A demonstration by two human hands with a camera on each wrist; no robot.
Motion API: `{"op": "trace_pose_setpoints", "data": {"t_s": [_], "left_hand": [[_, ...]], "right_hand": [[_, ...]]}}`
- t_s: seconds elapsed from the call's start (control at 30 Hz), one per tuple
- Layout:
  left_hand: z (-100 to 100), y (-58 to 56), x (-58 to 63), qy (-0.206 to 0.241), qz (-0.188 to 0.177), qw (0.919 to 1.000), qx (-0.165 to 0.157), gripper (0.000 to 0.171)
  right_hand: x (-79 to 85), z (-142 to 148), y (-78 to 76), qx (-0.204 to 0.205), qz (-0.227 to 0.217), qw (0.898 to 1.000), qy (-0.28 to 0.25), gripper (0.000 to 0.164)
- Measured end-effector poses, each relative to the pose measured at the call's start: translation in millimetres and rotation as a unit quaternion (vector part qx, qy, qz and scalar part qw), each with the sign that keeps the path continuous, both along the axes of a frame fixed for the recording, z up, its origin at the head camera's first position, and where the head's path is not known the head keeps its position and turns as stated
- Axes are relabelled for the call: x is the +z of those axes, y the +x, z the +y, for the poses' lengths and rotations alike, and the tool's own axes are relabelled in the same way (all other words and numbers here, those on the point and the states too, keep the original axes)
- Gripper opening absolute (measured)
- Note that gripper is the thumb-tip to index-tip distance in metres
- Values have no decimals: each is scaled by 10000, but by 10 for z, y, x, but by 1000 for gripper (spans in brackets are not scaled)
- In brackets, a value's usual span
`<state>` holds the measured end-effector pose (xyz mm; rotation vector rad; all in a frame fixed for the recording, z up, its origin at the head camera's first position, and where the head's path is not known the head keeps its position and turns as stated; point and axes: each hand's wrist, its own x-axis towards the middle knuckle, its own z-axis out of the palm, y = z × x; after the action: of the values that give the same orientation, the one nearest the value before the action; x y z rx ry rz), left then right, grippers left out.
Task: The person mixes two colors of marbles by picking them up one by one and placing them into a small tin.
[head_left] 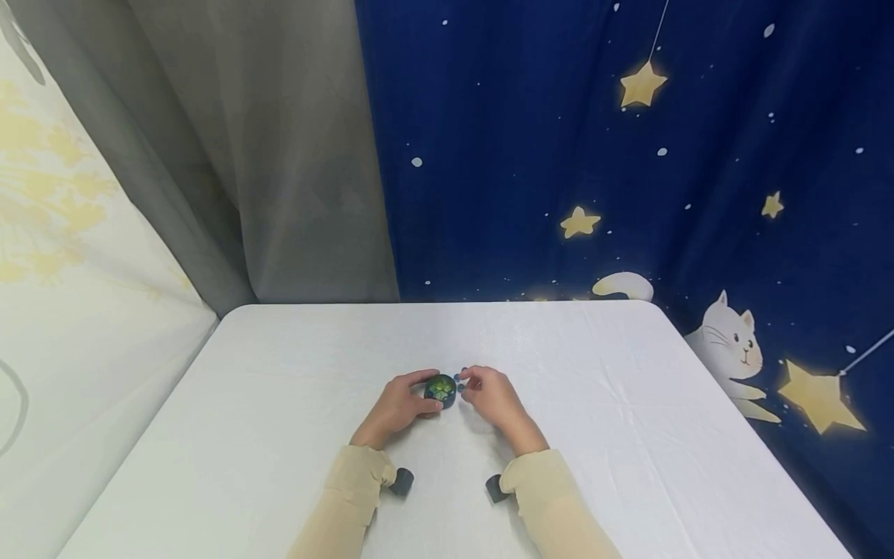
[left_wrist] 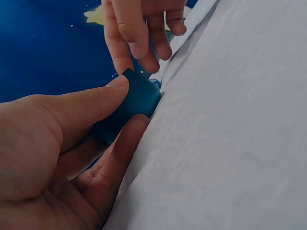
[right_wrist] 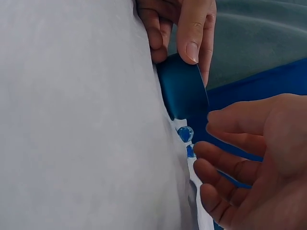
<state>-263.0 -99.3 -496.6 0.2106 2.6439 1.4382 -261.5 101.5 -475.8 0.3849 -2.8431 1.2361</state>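
Note:
My left hand (head_left: pixel 400 402) grips a small round teal container (left_wrist: pixel 140 98), thumb on one side and fingers on the other. Green and blue glass marbles (head_left: pixel 440 388) fill the container in the head view. It rests close to the tabletop, tilted in neither wrist view enough to spill. My right hand (right_wrist: pixel 256 158) is beside it, fingers loosely bent with a gap between them and nothing seen in its grasp. Its fingertips are right by the container's edge. Loose clear-blue marbles (right_wrist: pixel 185 134) lie on the white cloth between the container and the right hand.
A white cloth covers the table (head_left: pixel 293 349). Behind stand a grey curtain (head_left: pixel 307 155) and a dark blue star-patterned curtain (head_left: pixel 503 155). Black blocks (head_left: pixel 401 482) sit at both wrists, next to the beige sleeves (head_left: pixel 559 497).

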Motion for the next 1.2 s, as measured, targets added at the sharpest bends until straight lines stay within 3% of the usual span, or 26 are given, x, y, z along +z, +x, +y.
{"op": "trace_pose_setpoints", "data": {"t_s": [0.5,1.2], "left_hand": [[0,-2,3,19,-57,10000,18,60],[-6,-4,3,43,-41,10000,25,60]], "right_hand": [[-29,3,6,142,-22,9990,426,15],[-22,4,14,318,18,9965,768,19]]}}
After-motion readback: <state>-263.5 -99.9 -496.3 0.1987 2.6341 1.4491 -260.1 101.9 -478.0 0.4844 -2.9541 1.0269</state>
